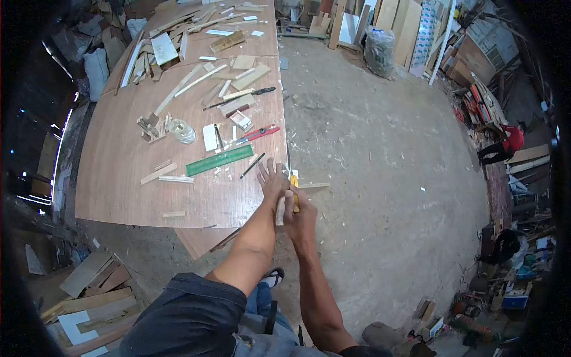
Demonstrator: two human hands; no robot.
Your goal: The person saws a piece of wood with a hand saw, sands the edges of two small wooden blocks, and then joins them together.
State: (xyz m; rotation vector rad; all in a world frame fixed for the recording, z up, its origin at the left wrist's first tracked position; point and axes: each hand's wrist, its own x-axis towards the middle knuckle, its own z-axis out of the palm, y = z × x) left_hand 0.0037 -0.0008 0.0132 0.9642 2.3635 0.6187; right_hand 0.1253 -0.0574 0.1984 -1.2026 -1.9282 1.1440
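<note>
My left hand lies at the table's right edge, its fingers stretched out over the top. Just beside it, my right hand is closed around a slim tool with a yellow handle. The tool points away from me along the edge; its tip is too small to identify. A small white piece shows between the left fingers and the tool. Near the left fingertips lies a dark pencil-like stick. Beyond it are a green ruler-like strip and a red-handled tool.
On the wooden table stand a clear jar and a small wooden block holder. Wood offcuts are heaped at the far end. A thin wood strip sticks out past the right edge. A person in red is far right.
</note>
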